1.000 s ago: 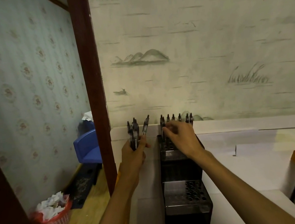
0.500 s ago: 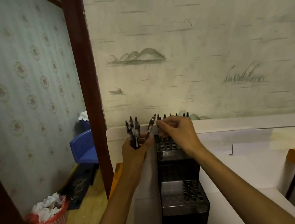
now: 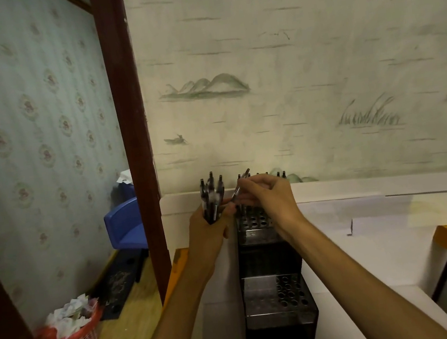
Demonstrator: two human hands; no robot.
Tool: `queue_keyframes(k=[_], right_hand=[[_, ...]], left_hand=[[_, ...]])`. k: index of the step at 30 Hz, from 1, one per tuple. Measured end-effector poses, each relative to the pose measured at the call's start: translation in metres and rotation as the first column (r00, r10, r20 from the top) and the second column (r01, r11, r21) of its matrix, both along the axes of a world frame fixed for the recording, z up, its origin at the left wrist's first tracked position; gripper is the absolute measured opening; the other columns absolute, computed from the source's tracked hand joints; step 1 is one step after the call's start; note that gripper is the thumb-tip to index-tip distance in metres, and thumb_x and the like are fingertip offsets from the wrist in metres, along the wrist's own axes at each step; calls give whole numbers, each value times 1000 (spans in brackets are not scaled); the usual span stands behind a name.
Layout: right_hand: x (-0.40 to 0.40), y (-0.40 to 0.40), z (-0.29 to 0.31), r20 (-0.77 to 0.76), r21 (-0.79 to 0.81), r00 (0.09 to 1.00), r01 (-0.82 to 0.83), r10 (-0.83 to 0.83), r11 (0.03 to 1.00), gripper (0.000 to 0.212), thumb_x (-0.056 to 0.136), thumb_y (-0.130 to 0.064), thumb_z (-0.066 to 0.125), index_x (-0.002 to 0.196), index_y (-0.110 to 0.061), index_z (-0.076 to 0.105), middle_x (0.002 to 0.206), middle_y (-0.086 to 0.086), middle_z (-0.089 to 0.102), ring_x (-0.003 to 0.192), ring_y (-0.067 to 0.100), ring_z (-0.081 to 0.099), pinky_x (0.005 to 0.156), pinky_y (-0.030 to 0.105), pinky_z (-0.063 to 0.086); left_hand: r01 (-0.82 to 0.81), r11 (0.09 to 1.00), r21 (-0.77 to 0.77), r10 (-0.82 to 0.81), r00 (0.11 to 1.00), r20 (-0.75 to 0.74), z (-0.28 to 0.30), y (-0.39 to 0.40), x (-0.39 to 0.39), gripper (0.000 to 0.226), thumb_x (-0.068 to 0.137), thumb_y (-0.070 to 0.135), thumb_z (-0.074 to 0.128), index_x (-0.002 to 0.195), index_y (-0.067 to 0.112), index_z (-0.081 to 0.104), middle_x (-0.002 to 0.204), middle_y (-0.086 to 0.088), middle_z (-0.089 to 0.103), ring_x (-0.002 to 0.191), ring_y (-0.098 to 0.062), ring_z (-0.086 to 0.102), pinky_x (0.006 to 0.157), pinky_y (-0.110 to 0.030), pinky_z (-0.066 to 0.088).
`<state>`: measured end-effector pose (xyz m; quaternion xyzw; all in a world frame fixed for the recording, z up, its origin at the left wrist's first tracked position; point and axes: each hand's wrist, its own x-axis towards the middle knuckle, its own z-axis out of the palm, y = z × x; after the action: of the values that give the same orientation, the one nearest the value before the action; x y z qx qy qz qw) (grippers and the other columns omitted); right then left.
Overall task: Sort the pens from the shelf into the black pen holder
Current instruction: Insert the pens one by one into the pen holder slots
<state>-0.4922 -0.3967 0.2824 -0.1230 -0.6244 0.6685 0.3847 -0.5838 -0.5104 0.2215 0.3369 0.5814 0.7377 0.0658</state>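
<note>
Since the earlier frames the right hand (image 3: 265, 200) had drawn one pen (image 3: 240, 188) out of the bunch, so that it now slanted between the two hands with its cap toward 1 o'clock, and the view had shifted slightly. The left hand (image 3: 210, 233) was wrapped around a bunch of pens (image 3: 213, 198), holding them upright just left of the black pen holder (image 3: 273, 290). The right hand pinched the single pen by its lower barrel over the holder's top tier (image 3: 254, 222).

The step in hand looked to be seating this pen in a free hole of the top tier. To do it well, the pen probably needed to be brought upright before lowering, tip aimed at an open hole toward 6 o'clock of the pens already standing along the back row (image 3: 280, 175); a slanted entry could catch on a hole's rim or knock a neighbour. The left hand would do best to hold its bunch steady and apart.

Room was tight. The wall rose directly at 12 o'clock behind the holder, the white shelf ledge (image 3: 359, 183) ran off toward 3 o'clock, and the dark wooden post (image 3: 129, 124) stood at 9 o'clock beyond the left hand. The lower tier (image 3: 288, 291) showed many open holes toward 6 o'clock, where approach was freest.
</note>
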Motion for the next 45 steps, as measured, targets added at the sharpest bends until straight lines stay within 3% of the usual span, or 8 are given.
queue_keyframes(k=[5, 9, 12, 16, 22, 30, 37, 45], right_hand=[[3, 18, 15, -110, -43, 981, 156, -160, 987, 17, 88, -14, 72, 98, 0, 71, 80, 14, 75, 72, 22, 72, 68, 29, 61], [7, 33, 17, -98, 161, 961, 271, -258, 949, 13, 90, -19, 71, 100, -11, 72, 84, 7, 75, 77, 26, 73, 75, 35, 62], [7, 36, 14, -84, 320, 944, 329, -319, 889, 14, 92, -22, 69, 104, -15, 72, 89, -2, 75, 81, 16, 72, 79, 37, 61], [6, 33, 10, -65, 429, 937, 336, -342, 839, 18, 92, -23, 69, 108, -17, 72, 91, -6, 74, 86, 11, 70, 85, 37, 59], [4, 28, -1, -41, 567, 921, 341, -387, 750, 19, 90, -25, 71, 107, -17, 73, 89, -11, 73, 84, -1, 67, 79, 18, 56], [5, 27, -19, 43, 701, 902, 280, -431, 656, 21, 91, -30, 69, 107, -18, 73, 87, -9, 72, 81, 1, 66, 78, 25, 57], [8, 26, -26, 102, 724, 895, 232, -434, 650, 25, 93, -29, 67, 113, -16, 73, 95, -5, 75, 85, 1, 67, 84, 21, 56], [17, 26, -22, 105, 625, 898, 274, -427, 731, 13, 90, -34, 70, 93, -22, 73, 80, -12, 71, 76, 0, 66, 71, 17, 54]], left_hand=[[-15, 999, -38, 17, 998, 66, -3, -3, -8, 21, 93, 39, 66, 88, 18, 66, 53, 7, 56, 44, -2, 48, 41, -16, 39], [-2, 994, -112, 14, 994, 106, -8, -6, -15, 17, 92, 33, 68, 83, 23, 60, 52, 10, 53, 43, -1, 45, 39, -16, 37], [79, 990, -121, -55, 980, 192, -8, -8, -17, 16, 96, 19, 60, 81, 17, 55, 58, 4, 50, 42, -4, 42, 38, -18, 34], [114, 989, -94, -87, 963, 257, -5, -9, -16, 16, 101, 13, 49, 85, 12, 53, 64, -1, 52, 46, -9, 43, 38, -19, 34], [130, 988, -78, -110, 970, 216, -5, -11, -12, 14, 103, 21, 51, 93, 11, 52, 64, 2, 58, 45, -9, 46, 38, -21, 36], [132, 986, -106, -111, 977, 182, -5, -14, -5, 21, 101, 33, 54, 88, 17, 50, 55, 7, 47, 42, -5, 38, 37, -19, 31], [201, 979, -25, -192, 960, 206, 3, -17, 4, 17, 104, 26, 46, 93, 15, 53, 62, 7, 53, 45, -5, 40, 38, -18, 31], [199, 980, -25, -191, 963, 190, 6, -16, 15, 21, 103, 28, 50, 100, 8, 56, 65, 3, 55, 45, -7, 41, 38, -19, 32]])
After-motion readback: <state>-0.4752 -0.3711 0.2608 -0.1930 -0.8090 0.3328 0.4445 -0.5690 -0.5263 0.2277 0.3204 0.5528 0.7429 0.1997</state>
